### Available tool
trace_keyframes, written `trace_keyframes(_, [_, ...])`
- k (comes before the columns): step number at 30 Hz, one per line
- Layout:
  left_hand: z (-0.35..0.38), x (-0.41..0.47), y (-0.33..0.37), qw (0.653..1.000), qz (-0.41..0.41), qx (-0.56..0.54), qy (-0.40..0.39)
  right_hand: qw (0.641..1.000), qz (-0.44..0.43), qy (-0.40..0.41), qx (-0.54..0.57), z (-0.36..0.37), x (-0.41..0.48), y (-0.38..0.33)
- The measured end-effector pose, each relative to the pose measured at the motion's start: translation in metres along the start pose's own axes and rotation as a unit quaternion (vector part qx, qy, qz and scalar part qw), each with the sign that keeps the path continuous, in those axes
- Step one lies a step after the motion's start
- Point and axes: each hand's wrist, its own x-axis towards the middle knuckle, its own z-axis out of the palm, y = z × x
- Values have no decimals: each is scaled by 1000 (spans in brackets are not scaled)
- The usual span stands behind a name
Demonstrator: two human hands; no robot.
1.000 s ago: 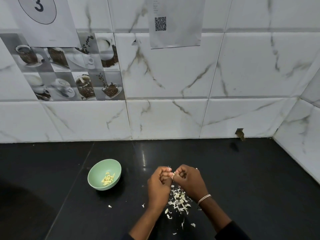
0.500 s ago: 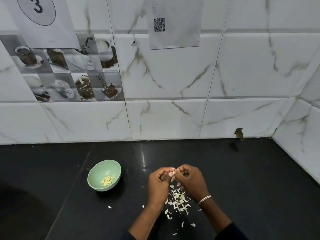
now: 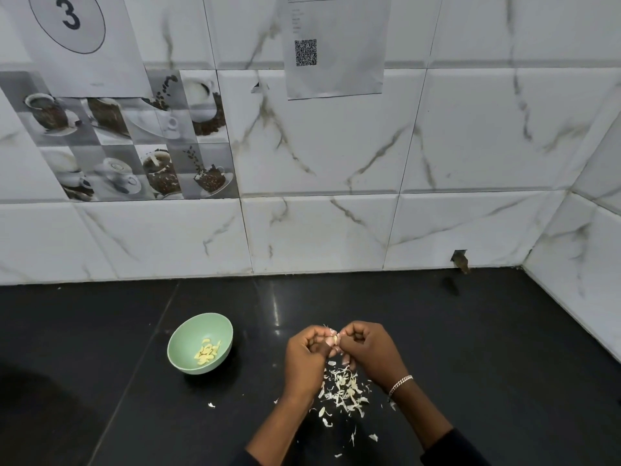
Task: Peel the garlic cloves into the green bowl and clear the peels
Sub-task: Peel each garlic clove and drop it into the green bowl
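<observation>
Head view: the left hand (image 3: pixel 304 358) and right hand (image 3: pixel 369 351) both pinch one garlic clove (image 3: pixel 331 339) above the heap of peels (image 3: pixel 344 390) near the black counter's (image 3: pixel 470 348) front edge, with the green bowl (image 3: pixel 181 344) of peeled cloves (image 3: pixel 206 353) to their left. The skin is best stripped from the tip downward, so scraps land on the heap rather than in the bowl. One wall sheet (image 3: pixel 100 72) reads "3" in a circle; another sheet (image 3: pixel 349 72) carries a QR code, its small print unreadable.

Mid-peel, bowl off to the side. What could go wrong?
1. The left hand and right hand pinch the garlic clove above the peel pile, not the green bowl; if the grip slips, it likely lands among peels.
2. A stray peel lies apart from the pile, toward the bowl; clearing may miss it or flick it onto the peeled cloves.
</observation>
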Motion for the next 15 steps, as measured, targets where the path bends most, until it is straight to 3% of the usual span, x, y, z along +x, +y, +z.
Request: trace_keyframes(15, [-4,-4,-2,989,63,132,11,998,1,8,-64,6,0,1])
